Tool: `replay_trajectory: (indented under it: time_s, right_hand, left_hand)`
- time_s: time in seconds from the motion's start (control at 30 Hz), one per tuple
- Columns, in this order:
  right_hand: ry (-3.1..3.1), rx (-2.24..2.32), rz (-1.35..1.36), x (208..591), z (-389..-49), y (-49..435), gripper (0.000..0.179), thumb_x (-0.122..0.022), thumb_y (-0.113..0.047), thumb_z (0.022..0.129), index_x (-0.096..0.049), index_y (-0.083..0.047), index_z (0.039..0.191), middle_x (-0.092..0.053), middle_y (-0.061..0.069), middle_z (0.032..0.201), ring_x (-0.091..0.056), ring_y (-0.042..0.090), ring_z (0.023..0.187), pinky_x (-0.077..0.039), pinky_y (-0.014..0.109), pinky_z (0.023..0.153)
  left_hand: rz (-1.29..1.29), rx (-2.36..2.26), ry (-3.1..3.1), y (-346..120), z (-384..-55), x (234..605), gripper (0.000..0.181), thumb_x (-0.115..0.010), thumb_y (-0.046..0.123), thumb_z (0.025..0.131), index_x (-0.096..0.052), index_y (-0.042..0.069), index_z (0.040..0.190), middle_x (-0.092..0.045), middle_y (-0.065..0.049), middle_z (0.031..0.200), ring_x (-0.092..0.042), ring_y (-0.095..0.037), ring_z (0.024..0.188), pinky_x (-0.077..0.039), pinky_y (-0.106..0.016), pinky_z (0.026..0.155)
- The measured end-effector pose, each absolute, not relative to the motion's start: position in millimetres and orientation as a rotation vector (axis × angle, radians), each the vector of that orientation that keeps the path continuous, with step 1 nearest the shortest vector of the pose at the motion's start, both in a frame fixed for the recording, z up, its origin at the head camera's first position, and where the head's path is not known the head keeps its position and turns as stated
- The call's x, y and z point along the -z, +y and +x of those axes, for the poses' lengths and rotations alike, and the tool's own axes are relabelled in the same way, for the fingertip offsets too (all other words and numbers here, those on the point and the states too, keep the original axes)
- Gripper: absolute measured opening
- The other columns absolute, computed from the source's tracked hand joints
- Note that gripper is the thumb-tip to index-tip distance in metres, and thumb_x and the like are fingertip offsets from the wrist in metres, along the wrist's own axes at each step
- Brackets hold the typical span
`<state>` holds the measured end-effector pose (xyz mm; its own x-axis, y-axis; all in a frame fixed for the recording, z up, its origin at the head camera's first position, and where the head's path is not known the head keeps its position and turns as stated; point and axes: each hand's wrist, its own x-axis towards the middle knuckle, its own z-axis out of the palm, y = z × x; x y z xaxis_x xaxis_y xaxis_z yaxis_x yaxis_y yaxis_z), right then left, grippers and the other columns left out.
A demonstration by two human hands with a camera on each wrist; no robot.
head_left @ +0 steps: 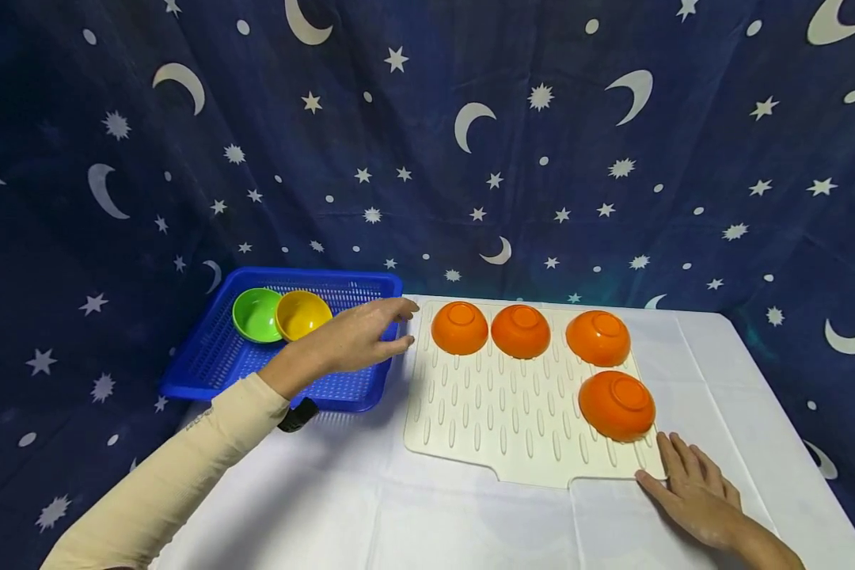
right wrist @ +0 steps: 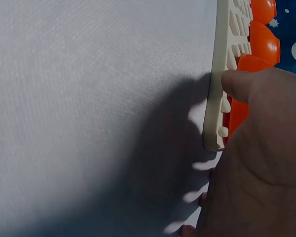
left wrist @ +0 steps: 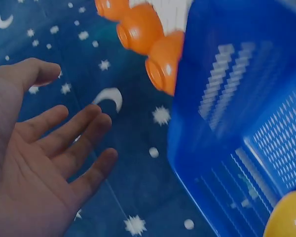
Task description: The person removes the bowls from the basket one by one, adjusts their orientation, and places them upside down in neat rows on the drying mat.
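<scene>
Star-and-moon backdrop (head_left: pixel 427 158): hung across twelve o'clock, right behind the table.
White-covered table (head_left: pixel 435 526): the whole layout is carried on it.
Ridged mat (head_left: pixel 499 427): spread right of centre; it could be skewed, bowls and all, if its near corner is nudged.
Blue basket (head_left: pixel 313 275): parked at the mat's nine o'clock; it could be dragged if its rim is caught by a low wrist.
Left hand (head_left: pixel 352 336): poised at the basket's three o'clock, fingers parted, nothing grasped!
Right hand (head_left: pixel 701 495): set at the mat's four o'clock corner, thumb by the edge, fingers extended, nothing gripped.
Orange bowls (head_left: pixel 521 332): four, all turned base up, at the mat's ten, twelve, two and three; the last, close to the side edge, could be tipped off by a brush of fingers.
Yellow bowl (head_left: pixel 303 317), green bowl (head_left: pixel 255 315): nestled inside the basket at one and eleven; crowded so, one could be knocked by a hasty reach for the other.
</scene>
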<state>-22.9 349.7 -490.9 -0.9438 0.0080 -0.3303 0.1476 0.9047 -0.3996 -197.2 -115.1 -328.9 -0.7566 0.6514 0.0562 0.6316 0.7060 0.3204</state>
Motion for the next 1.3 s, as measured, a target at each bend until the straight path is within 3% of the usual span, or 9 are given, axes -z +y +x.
replay_trajectory:
  time_s: [0.37, 0.6, 0.83, 1.17, 1.3]
  right_hand:
    - [2.728, 0.615, 0.136, 490.4, -23.2, 349.1, 0.09, -0.035, -0.06, 0.088, 0.008, -0.001, 0.142, 0.006, 0.031, 0.14, 0.01, 0.055, 0.12, 0.005, 0.071, 0.08]
    - [2.729, 0.606, 0.128, 490.8, -24.0, 349.8, 0.091, -0.037, -0.06, 0.087, 0.009, -0.003, 0.142, 0.006, 0.03, 0.14, 0.009, 0.055, 0.119, 0.004, 0.071, 0.08]
    - [2.738, 0.613, 0.111, 491.4, -22.1, 349.7, 0.09, -0.038, -0.059, 0.088, 0.008, -0.003, 0.143, 0.004, 0.03, 0.14, 0.007, 0.055, 0.119, 0.001, 0.071, 0.08]
    - [2.76, 0.603, 0.114, 491.2, -22.5, 351.2, 0.089, -0.036, -0.059, 0.089, 0.008, -0.003, 0.143, 0.004, 0.03, 0.14, 0.008, 0.054, 0.12, 0.001, 0.07, 0.08]
    - [2.746, 0.597, 0.121, 492.0, -24.6, 351.9, 0.089, -0.035, -0.059, 0.088, 0.009, -0.003, 0.142, 0.006, 0.031, 0.14, 0.009, 0.055, 0.119, 0.002, 0.071, 0.08]
  left_hand:
    - [1.044, -0.549, 2.777, -139.9, -218.3, 322.4, 0.047, -0.055, 0.038, 0.088, -0.046, 0.01, 0.125, -0.052, -0.003, 0.117, -0.049, -0.018, 0.106, -0.039, -0.034, 0.092]
    - [0.895, -0.611, 2.804, -160.0, -233.5, 319.6, 0.051, -0.054, 0.044, 0.087, -0.046, 0.012, 0.125, -0.05, 0.0, 0.122, -0.046, -0.017, 0.112, -0.038, -0.036, 0.094]
    - [0.732, -0.658, 2.793, -182.1, -251.8, 321.6, 0.053, -0.059, 0.039, 0.086, -0.045, 0.009, 0.127, -0.049, -0.007, 0.125, -0.046, -0.024, 0.113, -0.038, -0.042, 0.093]
    - [0.394, -0.348, 2.795, -211.9, -272.2, 325.9, 0.066, -0.064, 0.039, 0.081, -0.041, 0.006, 0.133, -0.04, -0.017, 0.133, -0.038, -0.035, 0.118, -0.031, -0.055, 0.093]
    - [0.317, -0.147, 2.76, -223.6, -276.4, 333.2, 0.073, -0.071, 0.037, 0.075, -0.042, 0.002, 0.132, -0.042, -0.02, 0.128, -0.041, -0.035, 0.112, -0.033, -0.055, 0.092]
